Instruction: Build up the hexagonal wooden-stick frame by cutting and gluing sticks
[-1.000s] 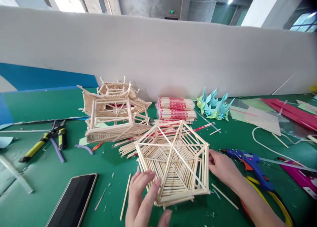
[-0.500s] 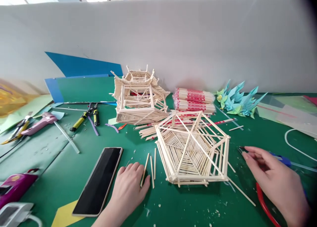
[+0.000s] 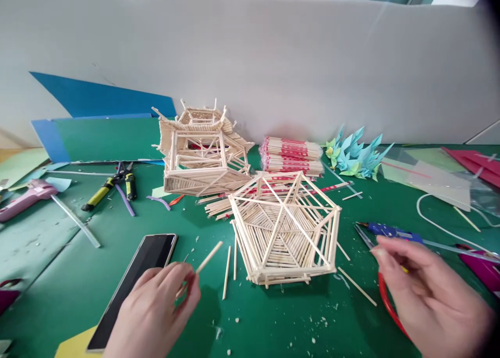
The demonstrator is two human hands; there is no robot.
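Note:
My left hand [image 3: 156, 306] is closed in a pinch on a short wooden stick [image 3: 210, 257], raised over the phone [image 3: 130, 290]. In front of me stands an open hexagonal stick frame [image 3: 285, 227] with a slatted floor. Two short loose sticks [image 3: 227, 273] lie to its left. My right hand [image 3: 425, 290] is at the right, thumb and forefinger pinched together; anything between them is hidden. Under it lie red-handled pliers [image 3: 390, 308], partly covered, with their jaws showing past the fingertips. Beyond them is a blue glue gun [image 3: 394, 232] with a clear glue stick.
A stick model building [image 3: 203, 155] stands behind the frame, beside wrapped stick bundles [image 3: 291, 156] and blue-green folded paper [image 3: 357, 152]. At left are yellow-black pliers [image 3: 103, 191] and a pink glue gun [image 3: 29, 199]. A white cable [image 3: 424, 217] curves at right.
My left hand has picked up one of the short sticks and lifted it toward me, over the phone. My right hand has shifted slightly over the red-handled pliers. The view has turned right.

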